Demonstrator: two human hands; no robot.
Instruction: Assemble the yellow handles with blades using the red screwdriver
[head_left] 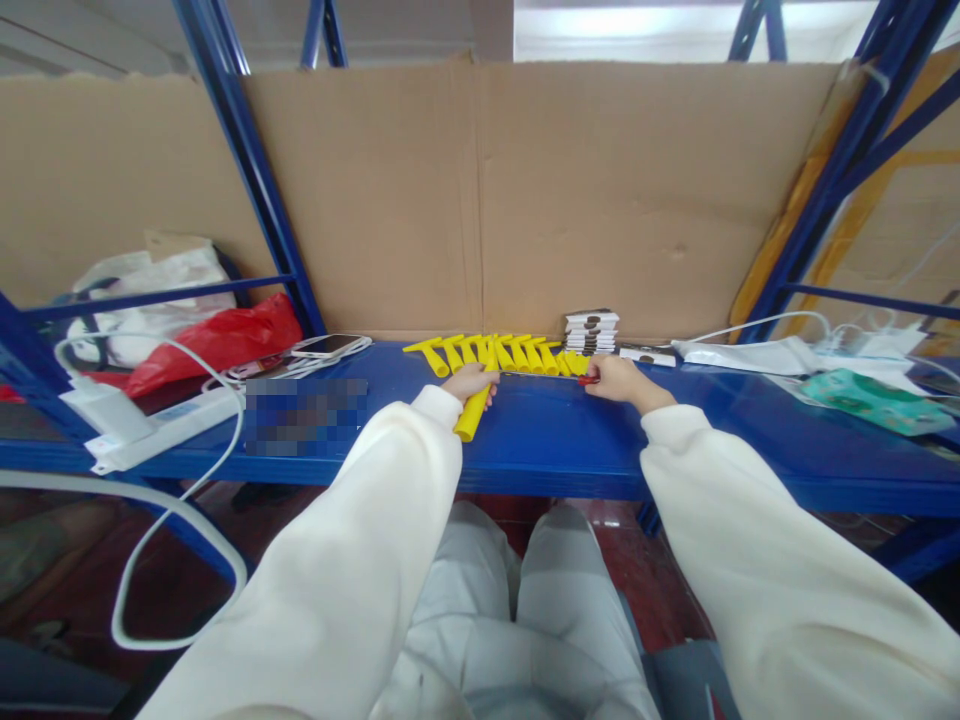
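Observation:
My left hand (469,383) is wrapped round a yellow T-shaped tool (471,418), whose thick round handle points down toward me. In my right hand (619,382) is a screwdriver (587,380) with a red handle. Its thin metal shaft runs left toward the head of the yellow tool; whether the tip touches it I cannot tell. Just behind my hands, a row of similar yellow T-shaped tools (520,354) lies side by side on the blue tabletop (555,430). Smaller yellow pieces (574,364) lie at the right end of that row.
Behind the row stands a stack of small white-and-dark boxes (591,330) against a cardboard panel (600,200). To the left are a phone (327,346), a power strip (176,425) with looping white cable, and a red bag (217,345). A green packet (874,400) lies right.

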